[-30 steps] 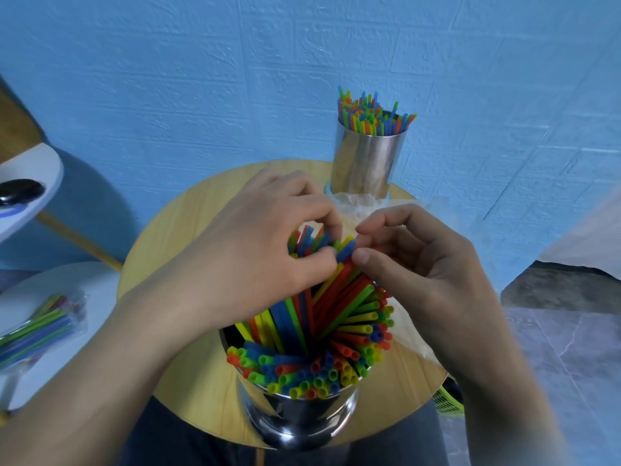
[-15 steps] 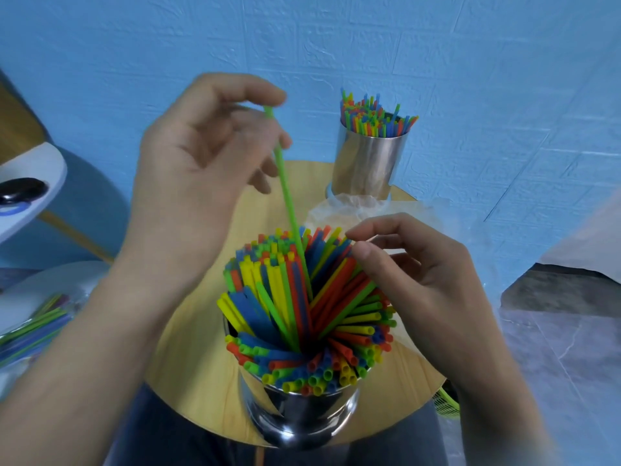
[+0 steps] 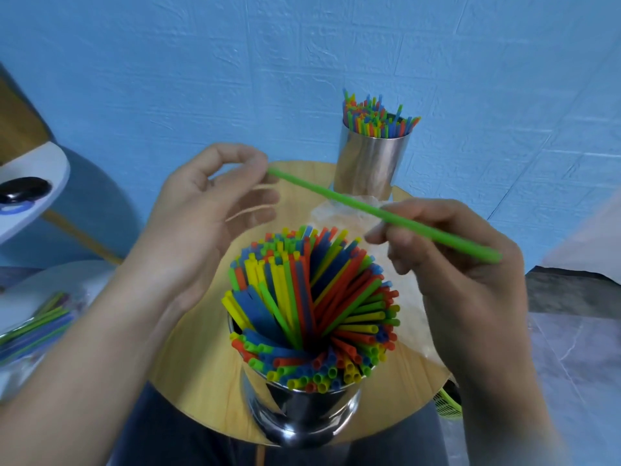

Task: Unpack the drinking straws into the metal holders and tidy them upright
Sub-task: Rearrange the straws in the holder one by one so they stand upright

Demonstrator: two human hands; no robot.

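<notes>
A single long green plastic straw (image 3: pixel 379 211) lies slanted above the round wooden table (image 3: pixel 201 368) – the right hand (image 3: pixel 460 274) pinches it near its right end. The left hand (image 3: pixel 205 227) hangs with loosely curled, blurred fingers, the straw's tip just beside the forefinger; contact unclear. Below stands the near shiny steel holder (image 3: pixel 302 415), packed with leaning coloured straws (image 3: pixel 312 307) – a second steel holder (image 3: pixel 369 163) stands behind

One wide-angle view, worn on the head, looks forward and steeply down, close over a round table (image 3: pixel 201 371). The near holder (image 3: pixel 302 412) fills 6 o'clock; the far holder (image 3: pixel 369 163) stands at 12, against the wall (image 3: pixel 201 62).
</notes>
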